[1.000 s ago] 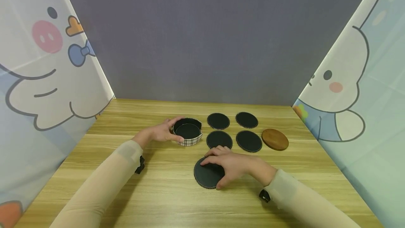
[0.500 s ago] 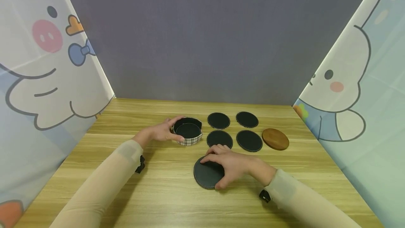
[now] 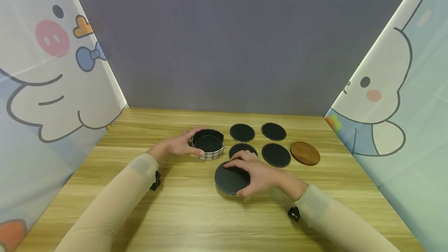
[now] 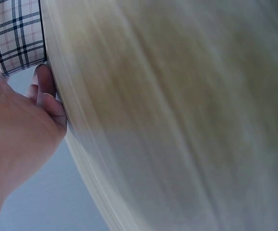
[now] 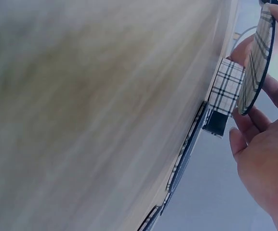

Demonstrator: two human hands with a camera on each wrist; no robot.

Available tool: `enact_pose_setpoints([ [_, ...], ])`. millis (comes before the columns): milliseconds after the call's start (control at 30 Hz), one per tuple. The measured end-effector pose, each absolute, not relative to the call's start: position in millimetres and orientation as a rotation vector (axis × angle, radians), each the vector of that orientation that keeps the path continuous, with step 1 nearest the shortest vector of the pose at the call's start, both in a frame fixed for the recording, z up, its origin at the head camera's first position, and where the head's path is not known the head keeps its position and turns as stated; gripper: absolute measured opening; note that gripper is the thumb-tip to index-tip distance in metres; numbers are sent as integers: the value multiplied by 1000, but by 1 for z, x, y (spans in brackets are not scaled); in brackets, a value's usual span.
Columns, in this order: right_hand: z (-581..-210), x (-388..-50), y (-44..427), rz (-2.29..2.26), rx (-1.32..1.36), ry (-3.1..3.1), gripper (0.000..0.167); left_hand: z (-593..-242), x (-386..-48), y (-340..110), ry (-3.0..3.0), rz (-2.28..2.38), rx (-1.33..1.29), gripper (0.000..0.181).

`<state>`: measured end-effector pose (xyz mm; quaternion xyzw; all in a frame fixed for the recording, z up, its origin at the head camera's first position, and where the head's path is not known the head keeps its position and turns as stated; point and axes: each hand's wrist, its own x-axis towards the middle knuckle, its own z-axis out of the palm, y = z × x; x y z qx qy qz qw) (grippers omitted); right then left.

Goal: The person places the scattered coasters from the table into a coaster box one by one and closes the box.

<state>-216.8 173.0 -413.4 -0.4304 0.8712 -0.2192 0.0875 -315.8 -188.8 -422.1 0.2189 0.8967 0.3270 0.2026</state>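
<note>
A round plaid holder [image 3: 209, 155] with a black inside stands on the table, a black disc [image 3: 208, 143] lying in it. My left hand [image 3: 180, 145] grips the holder's left side between thumb and fingers; its plaid wall [image 4: 18, 36] shows in the left wrist view. My right hand [image 3: 257, 174] pinches a black round coaster [image 3: 230, 178] by its edge, in front of the holder and to its right. In the right wrist view this coaster [image 5: 258, 60] is tilted, off the table, with its plaid underside showing, and the right hand [image 5: 269, 149] curls around it.
Behind the right hand lie several black coasters [image 3: 275, 155] in two rows, the nearest left one [image 3: 241, 150] partly covered by the fingers. A brown wooden disc [image 3: 305, 153] lies at their right. A grey panel [image 3: 224, 42] stands behind the table, with printed cloths at both sides.
My right hand has lifted the black coaster off the table and moved it slightly away from me, towards the holder. My left hand stays on the holder.
</note>
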Motion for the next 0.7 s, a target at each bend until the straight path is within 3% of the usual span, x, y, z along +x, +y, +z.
enact_pose_setpoints([
  [700,-410,-239,179,-757,-1130,2657,84,-421,-315,-189,2517,891,613,116],
])
